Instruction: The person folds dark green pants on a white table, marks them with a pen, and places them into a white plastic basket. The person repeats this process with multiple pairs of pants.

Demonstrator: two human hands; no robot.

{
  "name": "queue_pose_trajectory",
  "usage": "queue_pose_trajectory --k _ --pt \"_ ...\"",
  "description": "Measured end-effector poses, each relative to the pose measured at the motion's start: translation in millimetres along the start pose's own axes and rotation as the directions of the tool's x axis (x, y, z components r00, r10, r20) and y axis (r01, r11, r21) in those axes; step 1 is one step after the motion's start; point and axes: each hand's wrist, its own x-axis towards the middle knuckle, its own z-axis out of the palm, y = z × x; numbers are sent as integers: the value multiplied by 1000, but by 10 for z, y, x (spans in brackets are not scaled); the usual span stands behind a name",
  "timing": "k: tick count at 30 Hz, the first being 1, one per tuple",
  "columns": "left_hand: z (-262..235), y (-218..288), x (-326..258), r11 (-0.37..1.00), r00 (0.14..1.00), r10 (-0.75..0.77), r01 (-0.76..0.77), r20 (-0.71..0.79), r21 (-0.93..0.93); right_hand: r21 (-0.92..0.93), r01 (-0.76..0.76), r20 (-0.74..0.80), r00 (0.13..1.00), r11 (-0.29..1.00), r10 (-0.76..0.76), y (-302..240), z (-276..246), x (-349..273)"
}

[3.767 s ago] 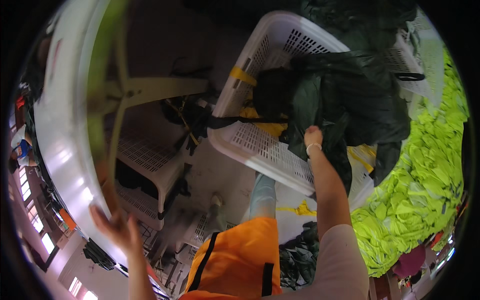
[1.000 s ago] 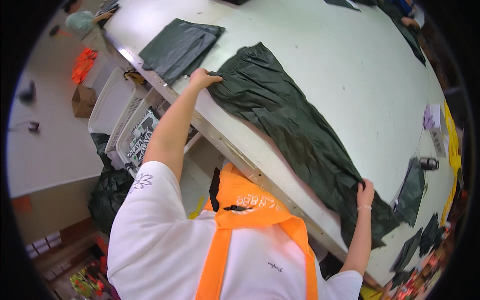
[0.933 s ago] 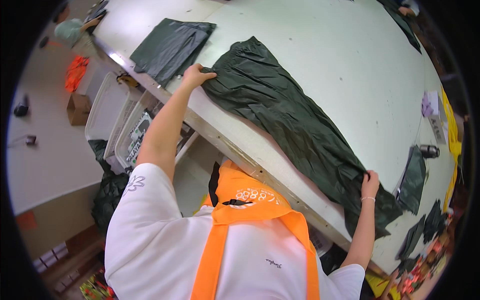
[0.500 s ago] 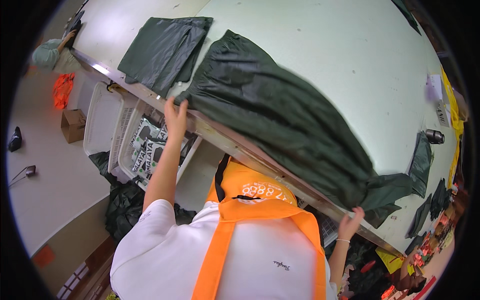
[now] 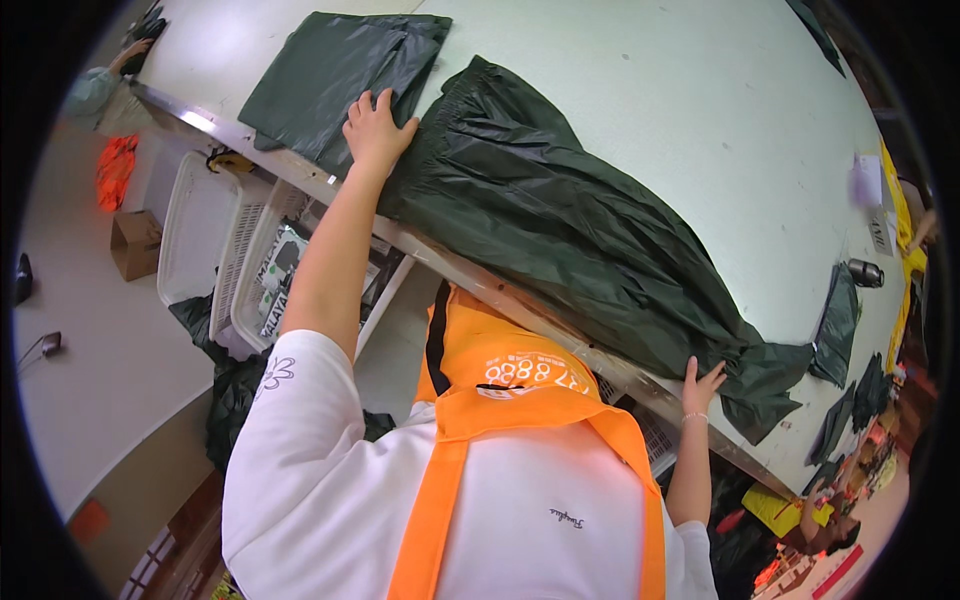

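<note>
A pair of dark green waterproof trousers (image 5: 560,215) lies lengthwise along the near edge of the white table. Its gathered elastic waist is at the left, and its legs narrow toward the right. My left hand (image 5: 378,132) has its fingers spread at the near edge of a folded dark green garment (image 5: 330,75), beside the trousers' waist. On the lower leg part rests my right hand (image 5: 702,385), fingers apart and touching the creased fabric; neither hand grips anything visible.
White plastic baskets (image 5: 240,262) with packaged goods stand below the table's metal edge (image 5: 440,255) on the left. Smaller dark green bundles (image 5: 838,325) and a dark cylindrical container (image 5: 866,273) lie at the right. Other people work at the far left and lower right.
My left hand has moved up from the table edge onto the folded garment's side. The right hand has shifted up onto the trouser legs, and the trousers now lie flatter.
</note>
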Motion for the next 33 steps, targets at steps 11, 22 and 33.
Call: queue_pose_trajectory --k 11,22,33 --pt "596 -558 491 967 997 77 -76 5 242 -83 85 -126 988 993 -95 -515 -26 142" --pt "-498 2053 -1533 842 930 363 -351 -51 -410 264 -15 -683 703 964 198 2696 -1246 2192" --pt "-829 1706 -2346 992 998 -57 60 29 -108 -684 -238 18 940 690 342 4844 -1271 3517"
